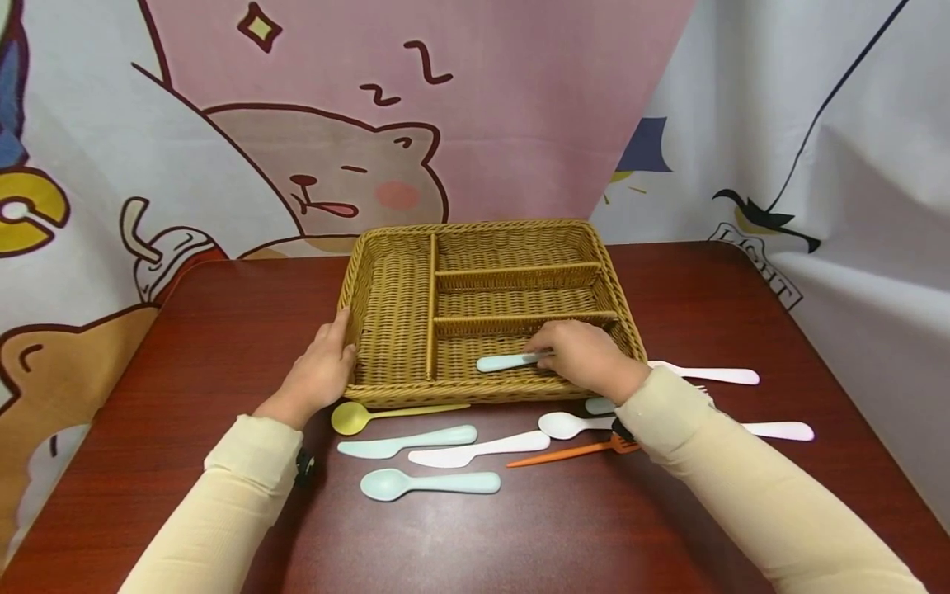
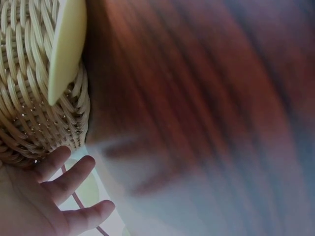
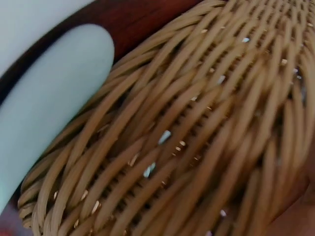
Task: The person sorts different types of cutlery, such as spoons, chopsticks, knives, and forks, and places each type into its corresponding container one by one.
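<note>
Pale blue utensil (image 1: 506, 362): inside basket (image 1: 401, 393), near right compartment.
Before basket: mint spoon (image 1: 434, 483), orange fork (image 1: 566, 454) partly behind right sleeve (image 1: 671, 417), white knife (image 1: 482, 449).
Right hand (image 1: 586, 353): reaching over basket's near rim, pinching utensil.
Left hand (image 1: 319, 367): straight fingers touching basket's left side.

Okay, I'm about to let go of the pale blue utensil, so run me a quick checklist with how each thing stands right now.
1. Right hand holding the pale blue utensil: ok.
2. Utensil at the front right compartment of the basket: ok.
3. Utensil resting on the compartment floor: cannot tell.
4. Utensil type known: cannot tell; the hand hides its other end.
5. Left hand at the basket's left side: ok.
6. All cutlery in the basket: not ok; the yellow spoon and orange fork, among others, lie outside.
</note>
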Motion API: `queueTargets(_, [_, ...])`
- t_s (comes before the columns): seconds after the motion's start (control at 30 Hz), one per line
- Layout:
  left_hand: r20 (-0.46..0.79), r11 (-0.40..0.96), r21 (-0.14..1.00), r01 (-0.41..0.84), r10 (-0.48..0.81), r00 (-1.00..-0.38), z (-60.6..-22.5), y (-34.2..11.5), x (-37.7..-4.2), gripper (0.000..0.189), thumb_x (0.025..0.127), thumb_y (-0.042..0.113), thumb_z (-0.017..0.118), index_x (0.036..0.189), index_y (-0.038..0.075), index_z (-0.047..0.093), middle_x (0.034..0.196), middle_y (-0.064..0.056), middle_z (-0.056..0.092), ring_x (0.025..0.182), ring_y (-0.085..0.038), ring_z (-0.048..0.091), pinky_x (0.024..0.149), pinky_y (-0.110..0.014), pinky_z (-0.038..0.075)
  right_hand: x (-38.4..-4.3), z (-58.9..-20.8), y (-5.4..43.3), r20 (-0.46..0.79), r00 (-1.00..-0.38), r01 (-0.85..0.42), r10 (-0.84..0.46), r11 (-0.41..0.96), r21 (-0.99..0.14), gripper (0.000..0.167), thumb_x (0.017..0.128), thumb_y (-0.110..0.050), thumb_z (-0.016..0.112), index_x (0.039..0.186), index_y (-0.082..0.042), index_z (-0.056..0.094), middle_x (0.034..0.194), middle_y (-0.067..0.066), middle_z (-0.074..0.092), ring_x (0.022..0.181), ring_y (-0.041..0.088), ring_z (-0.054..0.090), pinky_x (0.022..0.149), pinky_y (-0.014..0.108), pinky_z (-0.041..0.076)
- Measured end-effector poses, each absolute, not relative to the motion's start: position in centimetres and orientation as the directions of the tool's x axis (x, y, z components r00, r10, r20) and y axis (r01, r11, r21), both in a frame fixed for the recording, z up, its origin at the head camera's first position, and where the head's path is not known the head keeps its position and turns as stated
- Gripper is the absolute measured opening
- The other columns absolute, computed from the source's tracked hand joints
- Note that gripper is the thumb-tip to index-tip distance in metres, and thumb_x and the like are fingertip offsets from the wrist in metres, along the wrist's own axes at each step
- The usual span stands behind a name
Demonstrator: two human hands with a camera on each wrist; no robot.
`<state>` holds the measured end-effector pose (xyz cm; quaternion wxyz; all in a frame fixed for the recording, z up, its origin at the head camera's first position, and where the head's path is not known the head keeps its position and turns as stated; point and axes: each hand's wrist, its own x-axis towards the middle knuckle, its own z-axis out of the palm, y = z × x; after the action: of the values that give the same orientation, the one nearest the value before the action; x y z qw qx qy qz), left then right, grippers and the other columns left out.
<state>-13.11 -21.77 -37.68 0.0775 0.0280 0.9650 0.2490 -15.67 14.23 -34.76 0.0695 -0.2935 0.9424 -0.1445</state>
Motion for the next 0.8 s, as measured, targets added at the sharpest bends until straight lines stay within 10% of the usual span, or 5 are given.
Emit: queueTargets(0.8, [-0.133,0.873,0.487,0.019,0.096,-0.986,-37.8,-21.8,-13.0,0.061,0.103,0.015,0.031,0.155,0.002,0.002,0.149,-0.03,0.025,0.135,-0.047,0.03,0.101,-0.065,0.031,-11.6,-34.1,17.8,0.266,-0.823,-0.568,-0.502,0.72,-0.4,0.027,0.082,-0.006,0.075,0.109,-0.011,0.074,0.106,0.004,0.068,0.1,0.025,0.064,0.08,0.044,0.053])
